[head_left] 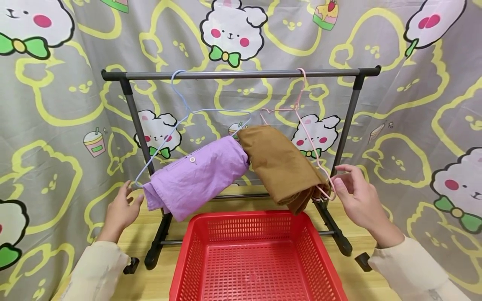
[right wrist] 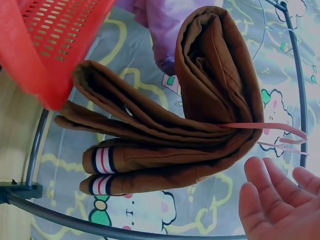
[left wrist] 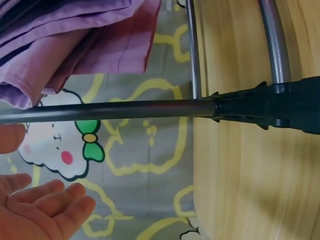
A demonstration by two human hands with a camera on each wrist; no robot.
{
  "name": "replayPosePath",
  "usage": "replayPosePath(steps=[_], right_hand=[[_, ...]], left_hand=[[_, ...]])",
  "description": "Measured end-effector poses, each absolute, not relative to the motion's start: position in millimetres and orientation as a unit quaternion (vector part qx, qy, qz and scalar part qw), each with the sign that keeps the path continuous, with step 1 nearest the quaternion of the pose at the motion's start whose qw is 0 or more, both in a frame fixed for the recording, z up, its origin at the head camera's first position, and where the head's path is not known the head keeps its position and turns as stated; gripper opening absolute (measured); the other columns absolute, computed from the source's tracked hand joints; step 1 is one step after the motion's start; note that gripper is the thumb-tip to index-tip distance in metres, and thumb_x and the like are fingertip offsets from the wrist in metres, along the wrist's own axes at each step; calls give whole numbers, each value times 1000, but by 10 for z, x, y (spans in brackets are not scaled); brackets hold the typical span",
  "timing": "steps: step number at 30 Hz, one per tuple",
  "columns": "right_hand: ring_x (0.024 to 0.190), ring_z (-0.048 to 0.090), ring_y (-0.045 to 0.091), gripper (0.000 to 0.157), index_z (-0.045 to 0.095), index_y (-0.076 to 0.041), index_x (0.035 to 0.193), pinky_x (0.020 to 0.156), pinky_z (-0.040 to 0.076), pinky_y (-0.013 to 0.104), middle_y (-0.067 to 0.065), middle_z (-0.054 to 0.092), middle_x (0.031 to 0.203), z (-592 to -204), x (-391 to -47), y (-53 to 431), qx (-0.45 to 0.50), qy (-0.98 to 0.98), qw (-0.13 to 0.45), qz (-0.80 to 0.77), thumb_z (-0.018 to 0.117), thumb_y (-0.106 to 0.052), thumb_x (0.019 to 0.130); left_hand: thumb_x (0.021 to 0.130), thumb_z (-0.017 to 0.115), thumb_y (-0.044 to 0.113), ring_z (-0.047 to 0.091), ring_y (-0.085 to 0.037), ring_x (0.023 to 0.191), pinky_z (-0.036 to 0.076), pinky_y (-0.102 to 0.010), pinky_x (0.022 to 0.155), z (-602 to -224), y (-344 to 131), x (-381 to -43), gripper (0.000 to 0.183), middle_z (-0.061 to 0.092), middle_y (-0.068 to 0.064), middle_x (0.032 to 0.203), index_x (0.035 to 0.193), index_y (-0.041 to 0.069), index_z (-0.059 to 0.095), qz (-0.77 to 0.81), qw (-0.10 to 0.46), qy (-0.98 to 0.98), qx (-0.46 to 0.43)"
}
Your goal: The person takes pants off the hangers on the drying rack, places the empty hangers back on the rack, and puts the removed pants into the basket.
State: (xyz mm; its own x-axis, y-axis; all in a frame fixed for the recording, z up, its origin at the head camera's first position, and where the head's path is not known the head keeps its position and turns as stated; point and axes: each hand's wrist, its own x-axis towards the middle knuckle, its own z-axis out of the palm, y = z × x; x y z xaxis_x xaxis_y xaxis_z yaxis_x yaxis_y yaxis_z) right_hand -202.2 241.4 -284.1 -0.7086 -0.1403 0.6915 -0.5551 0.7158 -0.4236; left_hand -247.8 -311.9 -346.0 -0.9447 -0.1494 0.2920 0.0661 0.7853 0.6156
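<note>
A purple folded garment (head_left: 199, 175) hangs over the lower bar of a blue hanger (head_left: 158, 146), which tilts down to the left. My left hand (head_left: 122, 209) is beside that hanger's lower left corner, fingers relaxed and holding nothing. Brown folded trousers (head_left: 282, 163) with striped cuffs (right wrist: 102, 160) drape over a pink hanger (head_left: 310, 140), tilted down to the right. Near its lower right corner is my right hand (head_left: 357, 205); the right wrist view shows a gap between its loosely spread fingers (right wrist: 270, 185) and the pink wire. The two garments meet at the middle.
Both hangers hook on the top bar of a dark metal rack (head_left: 241, 75). A red perforated basket (head_left: 327, 267) stands in front of it, on a wood-grain table (head_left: 150, 234). Cartoon-patterned curtain (head_left: 425, 104) surrounds the rack at the back and sides.
</note>
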Motion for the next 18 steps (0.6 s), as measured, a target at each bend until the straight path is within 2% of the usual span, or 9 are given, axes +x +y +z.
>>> replayPosePath(steps=[4,11,14,18], right_hand=[[68,55,-1,30,40,-2,122,56,39,22,11,61,88,-2793,-2053,2395,203,-870,305,328,43,-16,96],[64,57,6,27,41,-4,119,48,40,24,11,62,87,-2738,-2082,2357,201,-871,281,348,44,-17,96],[61,56,8,26,42,-4,118,48,40,24,12,61,84,-2728,-2091,2338,204,-869,274,357,45,-16,96],[57,55,13,23,45,-3,113,49,43,24,12,60,79,-2720,-2110,2311,205,-867,256,375,43,-18,97]], left_hand=[[95,36,43,42,-46,114,35,-56,90,-3450,-3112,-2533,73,30,-30,137,144,0,3,-354,149,-923,35],[93,33,49,32,-48,121,25,-58,95,-3384,-3074,-2640,73,36,-24,136,145,3,10,-391,158,-904,63],[93,33,51,36,-47,120,27,-57,95,-3353,-3060,-2683,72,38,-26,134,145,5,14,-412,175,-892,61],[94,33,49,48,-41,112,37,-49,92,-3305,-3035,-2738,69,39,-27,133,144,4,16,-454,190,-869,47]])
